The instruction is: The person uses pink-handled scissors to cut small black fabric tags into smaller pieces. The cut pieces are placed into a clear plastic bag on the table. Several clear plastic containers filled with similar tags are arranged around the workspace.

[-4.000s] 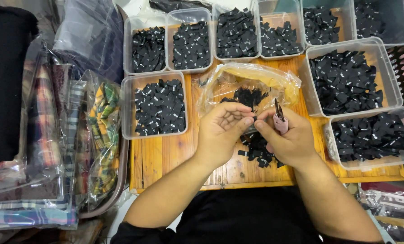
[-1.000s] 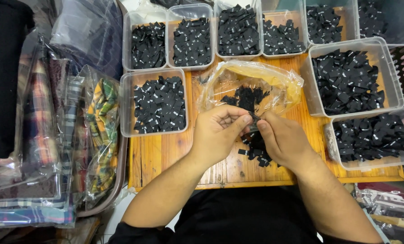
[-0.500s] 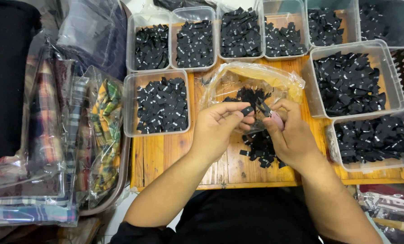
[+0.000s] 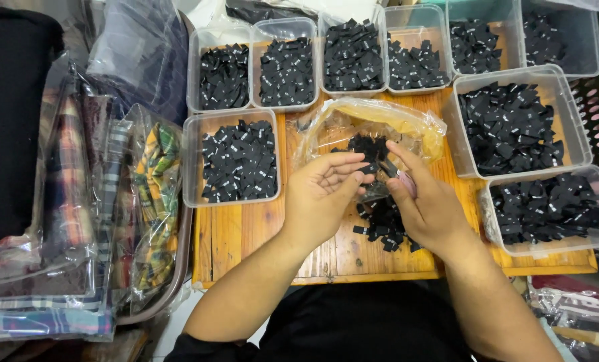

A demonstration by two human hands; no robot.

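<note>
A single head-worn camera looks almost straight down from close above onto a wooden bench (image 4: pixel 246 248). The person's forearms enter from the bottom edge, both hands centred in the frame.

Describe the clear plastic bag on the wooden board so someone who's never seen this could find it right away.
Start at the wooden board ringed by clear tubs of small black pieces. The plastic bag lies at its middle, just beyond the left hand and right hand. Unlike the rigid tubs, it is crumpled, soft and yellowish at its edge, with black pieces inside.
</note>
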